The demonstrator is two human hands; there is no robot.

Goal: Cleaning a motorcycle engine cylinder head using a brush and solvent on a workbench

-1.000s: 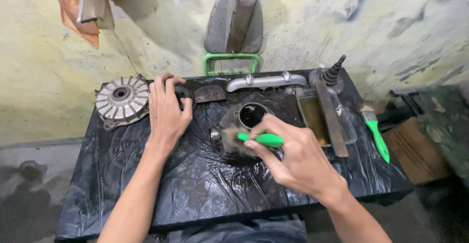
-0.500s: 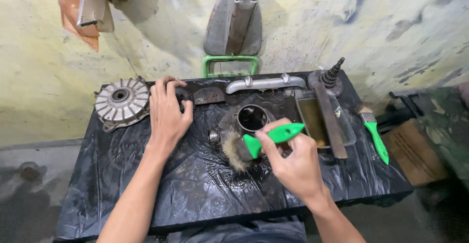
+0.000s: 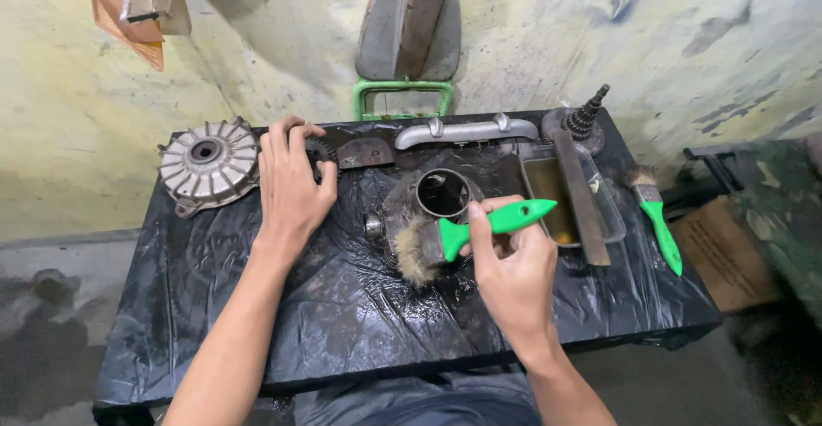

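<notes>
Fingers of the right hand wrap a green-handled brush, its bristles on the near side of the grimy engine casing. The left hand, left of the casing, presses spread fingers over a small gear. The casing looks dirty; cleaning seems unfinished.

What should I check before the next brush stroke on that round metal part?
1. Right hand grips the green brush: ok.
2. Bristles touch the round metal part: ok.
3. Left hand rests flat on the table, off the part: ok.
4. Part held against sliding: not ok, no hand on it.
5. Tray beside the part holds liquid: ok.
6. Spare brush within reach: ok.
</notes>
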